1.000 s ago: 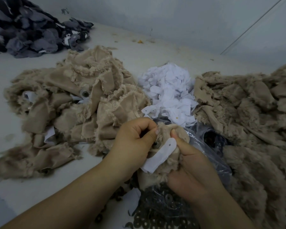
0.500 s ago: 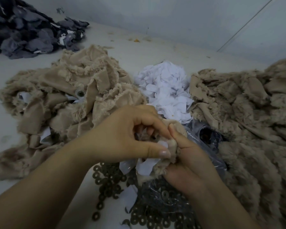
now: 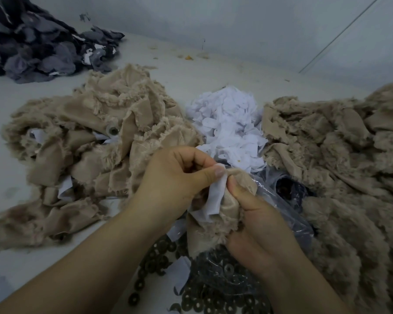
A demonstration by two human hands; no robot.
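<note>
The left hand point(image 3: 177, 177) had come up from where it lay half a second before, when its thumb stretched low across the work. It now sat higher, with thumb and forefinger pinched on the top end of a white strip point(image 3: 214, 200) and the other fingers curled into the palm. The right hand point(image 3: 259, 225) gripped a small beige fur piece point(image 3: 204, 234) from the right. Its thumb pressed on the cloth just beside the strip, and its remaining fingers were wrapped behind the piece and out of sight. The strip hung down the front of the piece, touching it. Both were held close in front of the person, just above a clear plastic bag point(image 3: 288, 205) and a scatter of dark ring-shaped washers point(image 3: 159, 259), some inside the bag and some loose on the pale table point(image 3: 14, 257). Directly beyond the hands lay a heap of white strips point(image 3: 232, 123), wedged between a left-hand mound of beige fur cuttings point(image 3: 89, 137) and a larger right-hand mound point(image 3: 338, 155). A pile of dark grey fabric scraps point(image 3: 39, 46) sat well apart at the far left corner, against the wall point(image 3: 236, 23).
</note>
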